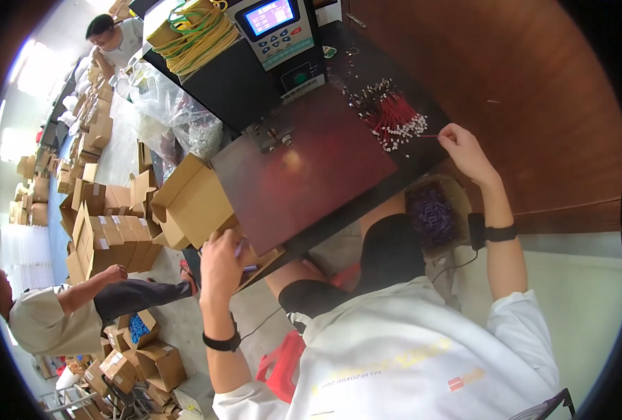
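Observation:
My right hand (468, 150) pinches the end of a thin red wire (428, 135) at the table's right side. Next to it lies a pile of short red wires (398, 115) with small white connectors at their near ends. At the table's near left edge, my left hand (220, 266) is closed at an open cardboard box (193, 199). A small purple piece (240, 248) shows at its fingertips, and more purple shows beside it in the box. Between my hands lies a dark red plate (311, 175), with a small metal fixture (269, 136) at its far left.
A machine with a lit screen (269, 17) and buttons stands at the back. Yellow-green wires (195, 38) are heaped beside it. A container of purple pieces (433, 213) is below the table at right. Cardboard boxes (115, 241) and two people occupy the left side.

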{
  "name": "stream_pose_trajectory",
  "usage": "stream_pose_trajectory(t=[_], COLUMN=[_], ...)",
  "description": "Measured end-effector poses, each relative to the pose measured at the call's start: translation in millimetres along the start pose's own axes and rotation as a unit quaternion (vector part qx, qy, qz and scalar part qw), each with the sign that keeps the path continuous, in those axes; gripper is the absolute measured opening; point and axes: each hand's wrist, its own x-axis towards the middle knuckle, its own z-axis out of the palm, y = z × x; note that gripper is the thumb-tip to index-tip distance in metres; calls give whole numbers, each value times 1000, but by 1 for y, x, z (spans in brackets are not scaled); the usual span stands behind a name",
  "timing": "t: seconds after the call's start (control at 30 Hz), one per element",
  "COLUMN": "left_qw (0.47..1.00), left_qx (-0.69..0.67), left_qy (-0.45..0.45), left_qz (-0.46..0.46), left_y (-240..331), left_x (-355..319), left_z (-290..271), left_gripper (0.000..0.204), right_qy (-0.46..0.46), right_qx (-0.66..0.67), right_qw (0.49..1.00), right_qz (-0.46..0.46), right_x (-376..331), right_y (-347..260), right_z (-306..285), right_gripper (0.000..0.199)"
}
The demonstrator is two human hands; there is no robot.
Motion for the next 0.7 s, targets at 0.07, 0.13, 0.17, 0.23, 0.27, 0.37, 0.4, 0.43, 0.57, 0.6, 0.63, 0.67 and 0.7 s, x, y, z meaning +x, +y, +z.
stream_pose_trajectory(t=[0.07,0.13,0.17,0.23,0.27,0.37,0.4,0.43,0.57,0.6,0.63,0.67,0.7], left_qw=[970,951,914,836,845,835,828,833,884,883,892,901,900], left_qx=[-203,-255,-343,-482,-466,-490,-506,-493,-360,-360,-338,-316,-316], left_qy=[92,136,176,225,239,239,224,233,291,293,292,290,291], left_qz=[-98,-106,-127,-137,-105,-70,-93,-95,-62,-64,-66,-68,-71], left_y=[-2,7,11,33,43,76,84,85,79,77,76,75,76], left_x=[-4,3,8,27,37,67,73,75,75,75,74,75,77], left_z=[-15,-29,-30,-29,-26,-15,-14,-8,0,-1,-4,-6,-8], left_gripper=[13,9,11,14,14,17,19,21,24,24,25,26,26], right_qy=[-23,-49,-41,-39,-51,-115,-116,-111,-93,-93,-95,-97,-110], right_qx=[82,163,206,253,261,238,212,209,203,230,219,218,225], right_qw=[996,985,976,962,958,949,950,949,950,947,950,949,946], right_qz=[-7,-19,-49,-91,-108,-173,-200,-206,-217,-202,-203,-204,-207], right_x=[-6,-13,-16,-18,-16,-10,-9,-7,6,7,9,12,15], right_y=[-17,-45,-62,-84,-94,-124,-130,-134,-132,-134,-138,-140,-143], right_z=[-8,-13,-11,0,9,39,48,56,79,82,83,87,91], right_gripper=[17,17,17,17,17,11,11,11,17,19,20,20,19])
